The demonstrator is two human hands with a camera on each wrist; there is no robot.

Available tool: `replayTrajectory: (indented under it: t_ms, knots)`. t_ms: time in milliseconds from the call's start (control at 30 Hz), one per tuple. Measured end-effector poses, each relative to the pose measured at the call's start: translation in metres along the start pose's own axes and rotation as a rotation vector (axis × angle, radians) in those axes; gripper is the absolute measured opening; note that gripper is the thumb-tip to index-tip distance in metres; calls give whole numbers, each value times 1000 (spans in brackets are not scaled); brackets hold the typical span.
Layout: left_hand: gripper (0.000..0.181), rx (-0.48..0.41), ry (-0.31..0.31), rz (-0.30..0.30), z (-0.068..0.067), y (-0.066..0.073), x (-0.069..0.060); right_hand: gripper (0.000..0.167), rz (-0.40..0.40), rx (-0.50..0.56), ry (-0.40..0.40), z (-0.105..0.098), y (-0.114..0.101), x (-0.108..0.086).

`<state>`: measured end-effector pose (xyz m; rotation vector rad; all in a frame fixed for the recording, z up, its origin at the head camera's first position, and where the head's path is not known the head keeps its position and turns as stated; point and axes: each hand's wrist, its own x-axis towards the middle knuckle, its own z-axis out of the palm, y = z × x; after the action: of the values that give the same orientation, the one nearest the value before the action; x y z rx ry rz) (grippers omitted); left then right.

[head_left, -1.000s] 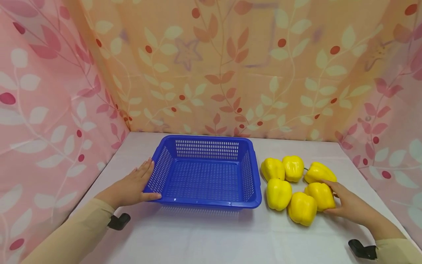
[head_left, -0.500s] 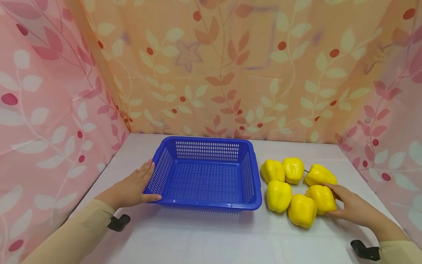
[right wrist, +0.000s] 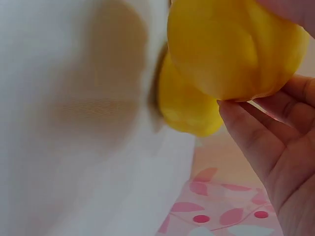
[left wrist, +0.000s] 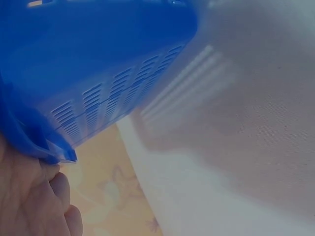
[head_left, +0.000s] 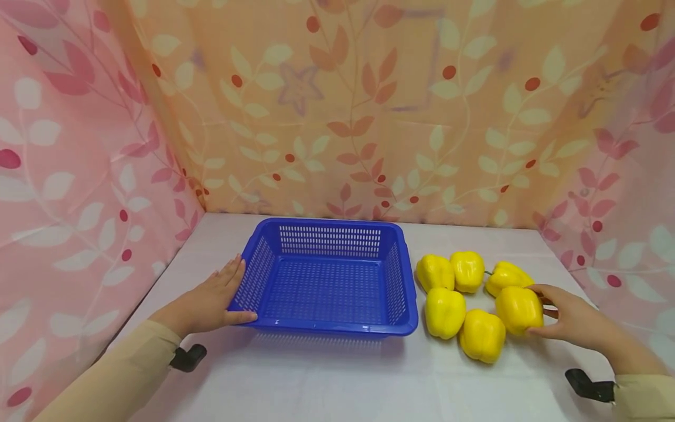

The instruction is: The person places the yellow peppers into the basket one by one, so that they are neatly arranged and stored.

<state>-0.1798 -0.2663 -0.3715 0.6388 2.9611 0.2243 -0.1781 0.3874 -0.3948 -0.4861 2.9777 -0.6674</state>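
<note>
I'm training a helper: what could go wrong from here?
The glossy held pepper might slip, since the right hand grips it from one side. It could also bump the stemmed pepper or the front pepper, both close by. Pressing harder with the left hand might shift the blue basket, since it touches only one end.

Blue basket [head_left: 316, 328], 6 yellow peppers [head_left: 519, 309], white tabletop [head_left: 295, 381], orange leaf-patterned backdrop [head_left: 337, 117], beige sleeves [head_left: 113, 369]
</note>
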Motion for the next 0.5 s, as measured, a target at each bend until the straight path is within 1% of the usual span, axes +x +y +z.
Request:
replayTrajectory:
  t_ms: [100, 167, 300, 500]
  knots:
    - [112, 1, 3, -1, -1, 0, 0, 81, -16, 1, 32, -10, -4, 3]
    - [112, 7, 3, -3, -2, 1, 1, 78, -50, 12, 54, -16, -7, 6]
    - [113, 7, 6, -2, -1, 0, 0, 76, -89, 8, 84, -25, -15, 14]
    - [114, 18, 12, -1, 3, -3, 0, 77, -98, -1, 80, -38, -32, 27]
